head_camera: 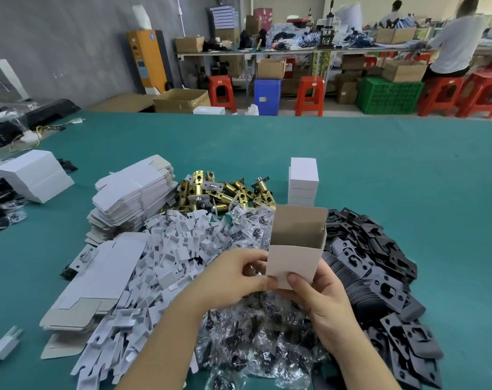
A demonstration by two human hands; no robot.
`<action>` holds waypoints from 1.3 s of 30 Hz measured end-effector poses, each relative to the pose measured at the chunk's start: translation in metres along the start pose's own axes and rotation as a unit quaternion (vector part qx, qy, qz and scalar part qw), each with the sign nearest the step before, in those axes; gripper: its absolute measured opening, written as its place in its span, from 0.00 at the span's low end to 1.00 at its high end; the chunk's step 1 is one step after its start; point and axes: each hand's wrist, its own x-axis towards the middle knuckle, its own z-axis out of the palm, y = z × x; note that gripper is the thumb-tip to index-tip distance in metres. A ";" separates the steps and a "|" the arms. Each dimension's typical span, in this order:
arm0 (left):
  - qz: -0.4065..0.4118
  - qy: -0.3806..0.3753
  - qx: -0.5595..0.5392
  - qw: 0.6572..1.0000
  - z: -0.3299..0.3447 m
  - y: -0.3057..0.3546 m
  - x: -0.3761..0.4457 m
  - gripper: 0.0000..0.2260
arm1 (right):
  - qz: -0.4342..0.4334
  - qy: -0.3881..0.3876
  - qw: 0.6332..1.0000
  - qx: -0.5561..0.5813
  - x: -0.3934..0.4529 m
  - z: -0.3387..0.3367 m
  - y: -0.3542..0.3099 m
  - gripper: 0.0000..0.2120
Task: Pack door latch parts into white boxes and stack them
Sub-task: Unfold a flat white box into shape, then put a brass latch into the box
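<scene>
I hold a small white box (295, 257) upright in front of me, its top flaps open and its brown inside showing. My left hand (233, 274) pinches its lower left corner; my right hand (318, 294) grips its base with the thumb on the front. Behind it lie brass door latches (222, 192) in a heap. A stack of closed white boxes (303, 181) stands beyond. Black strike plates (380, 263) spread to the right, bagged screws (256, 333) lie under my hands, and white card inserts (171, 254) lie to the left.
Flat unfolded box blanks (132, 198) are stacked at left, with more (95, 282) nearer me. A white carton (33, 175) sits on the green table (408, 164) far left. Red stools, crates and two people at benches are beyond the table's far edge.
</scene>
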 end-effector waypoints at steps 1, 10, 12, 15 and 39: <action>-0.009 -0.021 0.036 0.999 -0.006 0.003 0.001 0.14 | -0.001 0.004 1.000 0.002 0.000 0.001 0.000 0.29; -0.119 0.257 0.172 0.944 -0.107 -0.012 0.076 0.08 | 0.002 0.046 0.999 -0.027 0.004 0.002 0.005 0.16; -0.161 0.354 0.194 0.901 -0.129 -0.031 0.098 0.09 | 0.003 0.049 0.998 -0.041 0.005 0.002 0.005 0.16; -0.209 0.381 0.203 0.877 -0.149 -0.057 0.119 0.11 | 0.007 0.051 0.997 -0.050 0.006 0.002 0.006 0.15; -0.326 0.348 0.301 0.826 -0.158 -0.068 0.145 0.20 | 0.015 0.034 0.997 -0.061 0.009 -0.003 0.011 0.18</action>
